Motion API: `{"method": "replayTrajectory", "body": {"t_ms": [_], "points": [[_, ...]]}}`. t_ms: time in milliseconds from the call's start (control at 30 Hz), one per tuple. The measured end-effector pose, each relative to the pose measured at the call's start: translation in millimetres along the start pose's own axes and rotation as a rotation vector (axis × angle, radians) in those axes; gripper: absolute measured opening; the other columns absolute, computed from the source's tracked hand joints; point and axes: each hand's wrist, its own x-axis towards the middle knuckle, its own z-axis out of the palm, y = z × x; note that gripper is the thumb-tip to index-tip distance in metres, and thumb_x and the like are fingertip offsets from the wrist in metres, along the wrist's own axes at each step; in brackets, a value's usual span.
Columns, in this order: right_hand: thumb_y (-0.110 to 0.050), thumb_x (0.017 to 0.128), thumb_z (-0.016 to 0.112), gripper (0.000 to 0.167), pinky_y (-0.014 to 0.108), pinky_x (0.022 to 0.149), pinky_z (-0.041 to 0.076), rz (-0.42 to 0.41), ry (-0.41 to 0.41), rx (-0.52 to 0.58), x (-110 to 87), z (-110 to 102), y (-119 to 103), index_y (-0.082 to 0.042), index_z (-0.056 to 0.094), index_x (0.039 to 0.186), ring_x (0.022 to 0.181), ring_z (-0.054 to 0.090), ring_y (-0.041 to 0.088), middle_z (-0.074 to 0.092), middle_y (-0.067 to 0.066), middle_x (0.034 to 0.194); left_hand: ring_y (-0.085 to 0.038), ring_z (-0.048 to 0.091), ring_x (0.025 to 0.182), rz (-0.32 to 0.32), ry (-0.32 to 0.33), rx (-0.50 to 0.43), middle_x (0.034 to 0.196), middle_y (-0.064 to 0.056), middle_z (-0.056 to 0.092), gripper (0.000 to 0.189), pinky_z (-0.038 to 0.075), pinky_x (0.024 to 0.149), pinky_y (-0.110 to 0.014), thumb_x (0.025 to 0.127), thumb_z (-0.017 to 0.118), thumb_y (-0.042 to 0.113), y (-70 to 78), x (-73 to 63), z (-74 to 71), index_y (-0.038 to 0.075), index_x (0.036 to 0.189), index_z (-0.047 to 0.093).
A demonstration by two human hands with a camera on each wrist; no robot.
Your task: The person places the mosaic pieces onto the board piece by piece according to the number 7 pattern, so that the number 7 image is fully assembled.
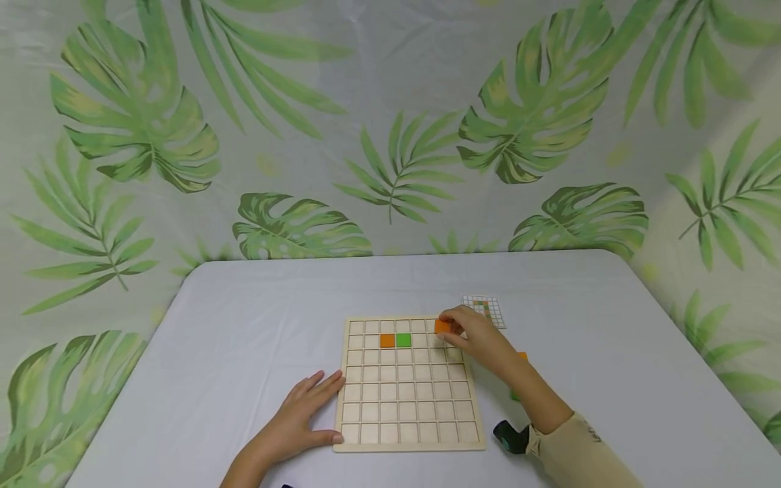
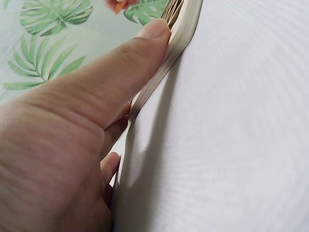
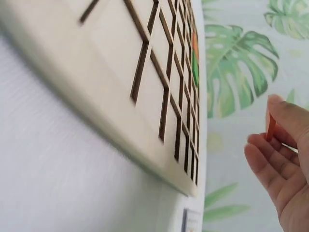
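Note:
A wooden grid board (image 1: pixel 405 393) lies on the white table. In its second row sit an orange square tile (image 1: pixel 387 340) and, touching its right side, a green square tile (image 1: pixel 403 340). Over the board's top right corner, my right hand (image 1: pixel 478 335) pinches another orange tile (image 1: pixel 443 327) between thumb and fingers. The right wrist view shows that tile (image 3: pixel 271 121) edge-on, raised off the board. My left hand (image 1: pixel 299 417) rests along the board's left edge with fingers spread; its thumb (image 2: pixel 130 63) touches the rim in the left wrist view.
A small pattern card (image 1: pixel 495 313) with a coloured grid lies behind my right hand. Orange (image 1: pixel 523 356) and green (image 1: pixel 515 395) pieces show partly from under the right forearm. A dark object (image 1: pixel 511 437) is by the right sleeve. A leaf-print cloth (image 1: pixel 396 169) hangs behind the table.

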Motion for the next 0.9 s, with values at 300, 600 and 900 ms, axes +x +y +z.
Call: {"method": "replayTrajectory", "body": {"t_ms": [300,600,900], "points": [[-0.014,0.081,0.067,0.028,0.022,0.068,0.049,0.030,-0.040,0.101,18.2,30.8,4.5,-0.004,0.060,0.106,0.079,0.052,0.010,0.057,0.001,0.096,-0.023,0.011,0.134,-0.028,-0.023,0.003,0.145,0.011,0.024,0.089,0.005,0.106,-0.046,0.065,0.067,0.056,-2.3,-0.3,0.8,0.020,0.140,0.035],[-0.020,0.083,0.065,0.025,0.026,0.072,0.048,0.060,-0.057,0.120,15.3,51.7,13.4,-0.008,0.062,0.105,0.085,0.051,0.011,0.056,-0.001,0.099,-0.024,0.012,0.134,-0.029,-0.021,0.003,0.145,0.010,0.024,0.089,0.006,0.106,-0.046,0.065,0.067,0.056,-1.8,-0.2,0.8,0.019,0.140,0.035],[-0.022,0.081,0.067,0.027,0.028,0.076,0.046,0.101,-0.086,0.127,14.5,55.8,13.0,-0.010,0.063,0.106,0.088,0.050,0.010,0.052,-0.003,0.101,-0.029,0.015,0.133,-0.003,0.001,0.015,0.145,0.005,0.027,0.089,0.008,0.105,-0.049,0.065,0.065,0.057,-1.2,0.0,1.2,0.015,0.139,0.037]]}}
